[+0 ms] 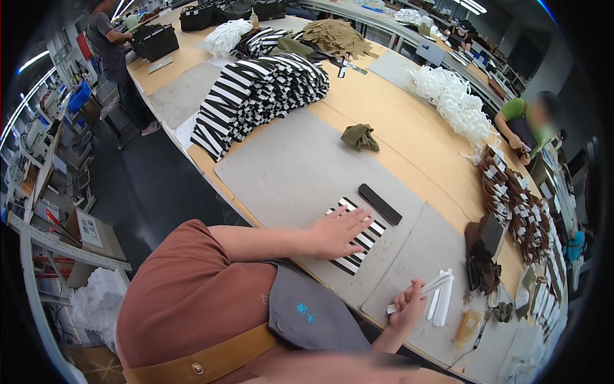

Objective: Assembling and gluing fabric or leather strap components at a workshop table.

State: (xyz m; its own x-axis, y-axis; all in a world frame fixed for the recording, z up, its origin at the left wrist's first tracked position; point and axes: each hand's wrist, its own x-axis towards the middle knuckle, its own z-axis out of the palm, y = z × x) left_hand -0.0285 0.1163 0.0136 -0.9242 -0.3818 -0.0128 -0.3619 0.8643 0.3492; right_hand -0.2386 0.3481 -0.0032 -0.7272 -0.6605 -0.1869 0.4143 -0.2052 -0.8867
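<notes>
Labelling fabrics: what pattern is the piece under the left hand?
Black-and-white stripes on the fabric piece, head view.

white rectangular sign [89,230] on the left shelf; small white tags [519,211] on brown bundles at the table's right

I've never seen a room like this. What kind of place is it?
Probably a sewing or garment workshop. A long work table holds a big stack of striped cloth pieces, the left hand presses one striped piece flat, and other people work at tables nearby.
</notes>
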